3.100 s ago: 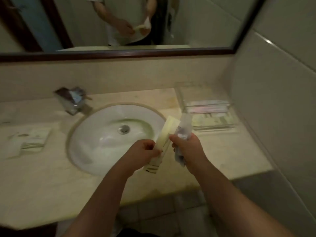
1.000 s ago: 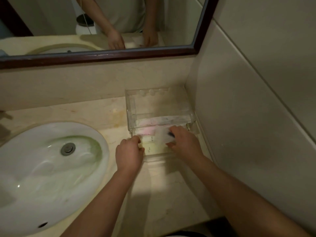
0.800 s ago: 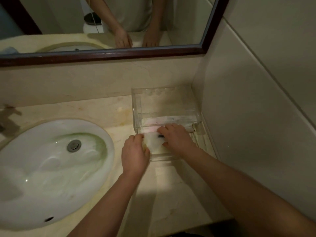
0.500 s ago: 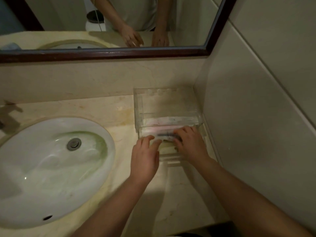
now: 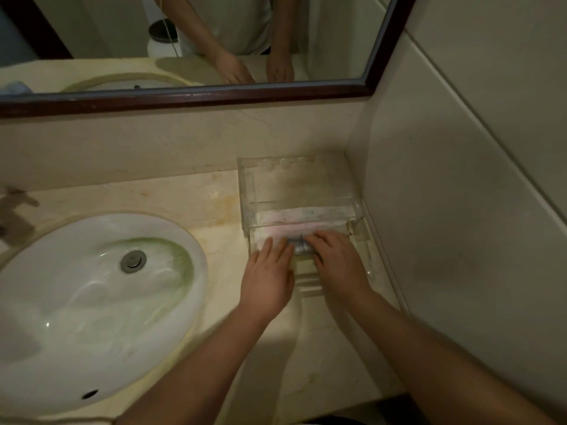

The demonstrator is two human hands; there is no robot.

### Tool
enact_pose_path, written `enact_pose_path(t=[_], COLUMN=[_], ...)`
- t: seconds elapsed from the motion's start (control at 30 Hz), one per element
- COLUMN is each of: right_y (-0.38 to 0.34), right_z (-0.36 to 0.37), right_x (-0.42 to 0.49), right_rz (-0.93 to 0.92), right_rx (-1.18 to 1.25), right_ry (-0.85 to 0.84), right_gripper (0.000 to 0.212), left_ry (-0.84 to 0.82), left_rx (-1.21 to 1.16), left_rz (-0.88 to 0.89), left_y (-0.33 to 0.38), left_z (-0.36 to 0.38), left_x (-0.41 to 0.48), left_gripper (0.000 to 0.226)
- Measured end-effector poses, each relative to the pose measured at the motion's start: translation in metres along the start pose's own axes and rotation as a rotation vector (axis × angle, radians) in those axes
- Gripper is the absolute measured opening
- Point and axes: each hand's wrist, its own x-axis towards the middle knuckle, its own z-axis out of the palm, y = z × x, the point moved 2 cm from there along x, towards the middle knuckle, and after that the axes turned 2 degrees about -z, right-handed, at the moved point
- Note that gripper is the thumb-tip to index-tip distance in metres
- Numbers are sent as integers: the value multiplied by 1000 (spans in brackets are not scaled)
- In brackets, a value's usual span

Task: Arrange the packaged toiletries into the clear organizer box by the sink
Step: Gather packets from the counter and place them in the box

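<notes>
No text, label, brand or number could be read. The flat pink-and-white packets (image 5: 302, 220) in the clear plastic organizer box (image 5: 294, 185), at two o'clock from the white oval sink (image 5: 76, 302), showed only blurred colour. The small grey packet (image 5: 299, 245) in front of them was equally illegible.

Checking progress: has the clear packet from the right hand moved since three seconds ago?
Yes. From above the sink's rim the clear packet went right, into the organizer box's front section, where the left hand and right hand touch it.
</notes>
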Motion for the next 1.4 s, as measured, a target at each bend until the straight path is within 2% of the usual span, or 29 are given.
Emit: enact_pose_path(t=[0.1, 0.23, 0.3, 0.37, 0.43, 0.5, 0.6, 0.67, 0.8, 0.9, 1.07, 1.23, 1.4], right_y=[-5, -12, -18, -37, -67, -114, -185, -238, -334, -400, -505, -598, -646], right_z=[10, 17, 17, 15, 16, 26, 48, 63, 89, 106, 151, 203, 240], right_x=[-12, -20, -18, -17, -17, -15, -10, -5, -2, 3, 38, 73, 102], right_rz=[-23, 5, 37, -14, -60, -110, -198, -336, -505, -491, -513, -296, -186], right_rx=[-104, -148, -144, -136, -55, 67, 230, 299, 367, 415, 367, 356, 272], right_ry=[-142, -294, -289, -205, -116, -106, -178, -241, -319, -385, -470, -499, -470], right_gripper=[51, 74, 75, 65, 57, 57, 62, 66, 61, 51, 52, 53, 70], left_ry=[-115, -122, -69, 51, 163, 220, 329, 466, 590, 632, 658, 556, 491], left_rx=[71, 90, -17, -113, -215, -237, -243, -249, -278, -335, -413, -473, -484], left_rz=[-10, 50, 34, -25, -102, -230, -477, -608, -863, -1021, -1114, -1149, -1176], left_y=[2, -1, -5, -14, -35, -67, -120, -158, -233, -292, -410, -521, -595], left_z=[5, 2, -7, -20, -33, -48, -75, -92, -114, -138, -169, -187, -183], left_x=[1, -3, -10, -24, -44, -76, -124, -169, -252, -292, -331, -337, -323], left_gripper=[64, 74, 73, 60, 54, 54, 47, 40, 40, 39, 31, 24, 27])
